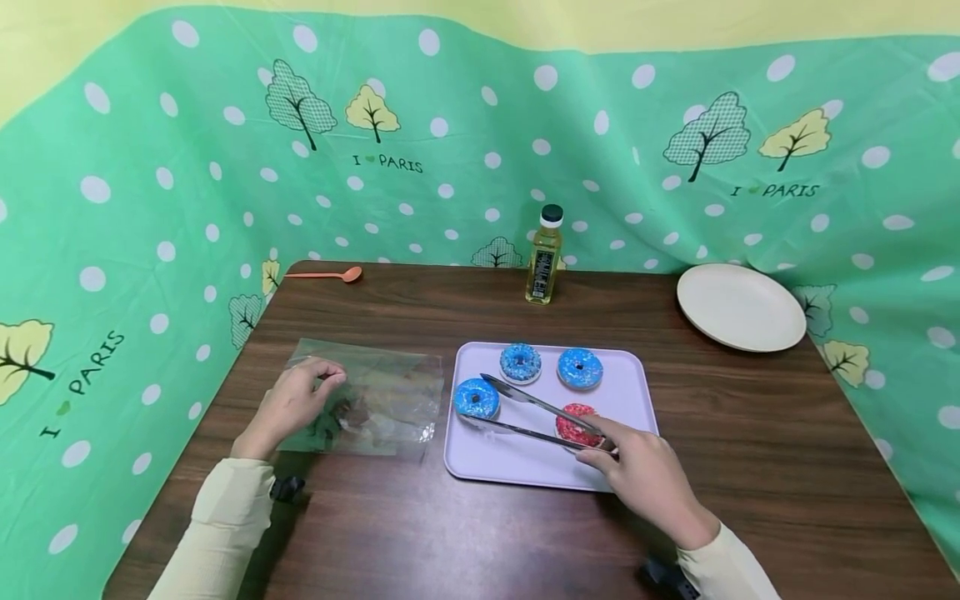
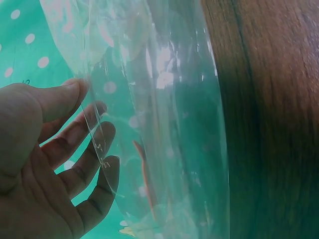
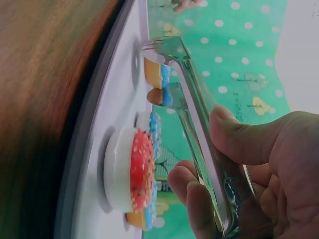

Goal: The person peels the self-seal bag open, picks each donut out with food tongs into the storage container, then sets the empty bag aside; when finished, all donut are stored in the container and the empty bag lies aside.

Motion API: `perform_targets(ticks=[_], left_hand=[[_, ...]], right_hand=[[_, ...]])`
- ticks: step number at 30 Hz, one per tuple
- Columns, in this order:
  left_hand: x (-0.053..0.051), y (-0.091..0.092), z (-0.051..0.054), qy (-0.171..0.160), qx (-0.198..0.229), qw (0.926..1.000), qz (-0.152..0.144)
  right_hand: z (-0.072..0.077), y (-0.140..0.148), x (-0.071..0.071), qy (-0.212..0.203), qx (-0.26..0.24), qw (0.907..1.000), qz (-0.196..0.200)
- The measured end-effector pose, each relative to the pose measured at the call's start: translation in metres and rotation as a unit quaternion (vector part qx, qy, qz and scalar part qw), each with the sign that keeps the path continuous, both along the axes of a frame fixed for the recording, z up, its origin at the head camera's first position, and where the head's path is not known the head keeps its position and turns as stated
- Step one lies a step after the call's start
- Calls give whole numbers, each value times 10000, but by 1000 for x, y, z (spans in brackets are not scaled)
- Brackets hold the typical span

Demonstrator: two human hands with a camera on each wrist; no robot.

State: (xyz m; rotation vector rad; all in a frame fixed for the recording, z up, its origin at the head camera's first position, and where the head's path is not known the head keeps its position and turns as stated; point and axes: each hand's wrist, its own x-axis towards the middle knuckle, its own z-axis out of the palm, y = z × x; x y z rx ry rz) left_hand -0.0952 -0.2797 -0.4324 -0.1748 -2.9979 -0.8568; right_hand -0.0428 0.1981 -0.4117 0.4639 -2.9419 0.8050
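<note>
Between thumb and fingers, my left hand (image 1: 296, 400) pinches the edge of a clear plastic bag (image 2: 174, 114), which is held off the wood in the left wrist view. My right hand (image 1: 652, 475) grips metal tongs (image 1: 540, 405). Their tips stand on either side of a blue-iced donut (image 1: 476, 398) at the left of a pale lilac tray (image 1: 495, 462); whether both tips touch it I cannot tell. A red-iced donut (image 3: 142, 169) with sprinkles lies under the tongs' handle end in the head view. Two more blue donuts, one sprinkled (image 1: 520, 362) and one streaked (image 1: 580, 367), sit along the tray's far side.
A bottle of yellow liquid (image 1: 543, 258) with a dark cap stands at the back of the dark wooden table (image 1: 375, 533). An orange spoon (image 1: 337, 275) lies at the back left, and a white plate (image 1: 741, 307) at the back right. Green dotted cloth hangs behind.
</note>
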Motion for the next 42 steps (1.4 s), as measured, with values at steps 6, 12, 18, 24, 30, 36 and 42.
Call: perform_targets(ticks=[6, 12, 18, 24, 30, 36, 42], left_hand=[[0, 0, 1, 0, -3, 10000, 22], [0, 0, 0, -16, 15, 10000, 42], [1, 0, 0, -52, 37, 10000, 77], [0, 0, -1, -36, -7, 10000, 44], [-1, 1, -1, 10, -20, 10000, 22], [-1, 2, -1, -51, -37, 10000, 64], [-2, 3, -1, 0, -25, 10000, 54]], right_hand=[[3, 11, 8, -5, 94, 9999, -95], [5, 21, 15, 276, 161, 9994, -145], [9, 31, 21, 346, 270, 9989, -181], [12, 37, 23, 370, 411, 9983, -186], [15, 41, 24, 375, 524, 9978, -139], [15, 41, 23, 303, 575, 9978, -132], [14, 40, 22, 250, 477, 9984, -162]])
